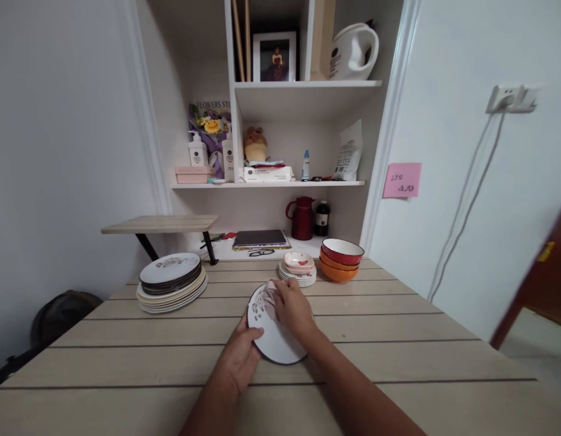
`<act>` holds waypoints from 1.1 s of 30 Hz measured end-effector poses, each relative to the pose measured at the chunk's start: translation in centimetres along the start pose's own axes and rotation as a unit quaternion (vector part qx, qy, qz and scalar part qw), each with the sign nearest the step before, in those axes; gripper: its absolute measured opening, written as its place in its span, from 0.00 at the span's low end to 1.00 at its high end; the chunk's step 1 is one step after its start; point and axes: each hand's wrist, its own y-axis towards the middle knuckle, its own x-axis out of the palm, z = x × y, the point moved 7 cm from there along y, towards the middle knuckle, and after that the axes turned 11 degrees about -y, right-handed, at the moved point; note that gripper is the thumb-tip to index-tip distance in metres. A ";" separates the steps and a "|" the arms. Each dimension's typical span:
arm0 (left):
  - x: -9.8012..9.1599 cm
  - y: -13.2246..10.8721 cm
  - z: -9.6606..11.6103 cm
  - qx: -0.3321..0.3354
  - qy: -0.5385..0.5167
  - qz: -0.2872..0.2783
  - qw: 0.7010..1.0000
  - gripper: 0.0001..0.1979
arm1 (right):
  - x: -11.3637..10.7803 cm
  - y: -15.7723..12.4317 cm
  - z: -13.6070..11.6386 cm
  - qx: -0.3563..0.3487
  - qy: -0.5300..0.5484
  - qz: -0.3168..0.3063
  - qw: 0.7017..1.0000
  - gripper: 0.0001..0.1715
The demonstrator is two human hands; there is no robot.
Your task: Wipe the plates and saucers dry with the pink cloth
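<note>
A white plate (280, 345) with a dark rim and a brown floral print is tilted up over the middle of the table. My left hand (245, 351) grips its left edge, thumb on the face and fingers underneath. My right hand (295, 307) is closed on a pale pinkish cloth (271, 297), pressed against the upper part of the plate over the print. Most of the cloth is hidden by the fingers.
Stacked plates (171, 284) stand at the left, beside a small raised shelf (160, 224). Behind my hands are small dishes (298, 269) and nested red and orange bowls (340, 260). Further back lie glasses (261, 252) and a laptop (260, 238), with a red jug (303, 219).
</note>
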 end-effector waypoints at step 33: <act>-0.2 0.1 0.9 0.048 -0.077 0.068 0.994 0.28 | 1.1 -2.9 -1.4 -0.160 -0.084 -0.191 0.965 0.19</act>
